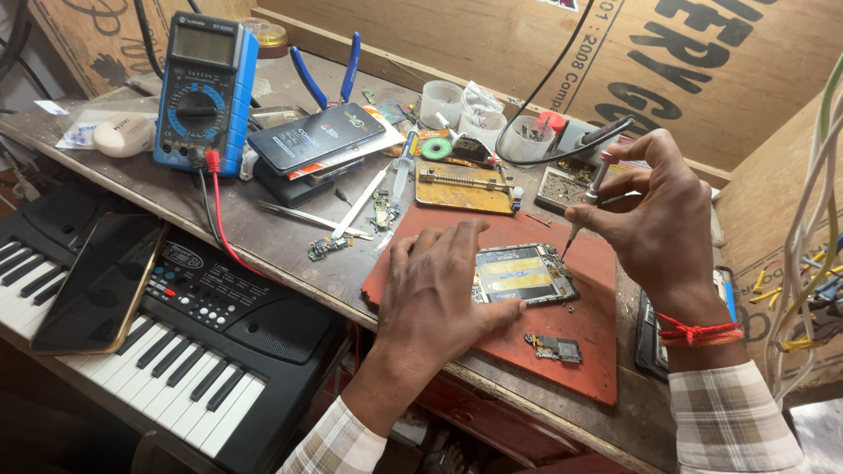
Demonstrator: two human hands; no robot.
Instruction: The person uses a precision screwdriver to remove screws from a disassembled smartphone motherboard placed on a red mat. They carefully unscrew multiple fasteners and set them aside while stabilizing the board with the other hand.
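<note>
One opened phone (pixel 524 274) lies on one red mat (pixel 492 342), pinned flat by the spread left hand (pixel 439 285). The right hand (pixel 654 224) pinches one small screwdriver (pixel 587 204), tip at the phone's upper right corner. A slip could gouge the board; two loose circuit boards (pixel 555 348) and tiny screws could scatter.

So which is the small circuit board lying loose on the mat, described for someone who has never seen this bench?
Start at the red mat on the workbench, where the left hand steadies an opened phone. Below that phone, near the mat's front edge, lies the small circuit board. Unlike the boards left of the mat, it sits on the red surface, untouched.
</note>
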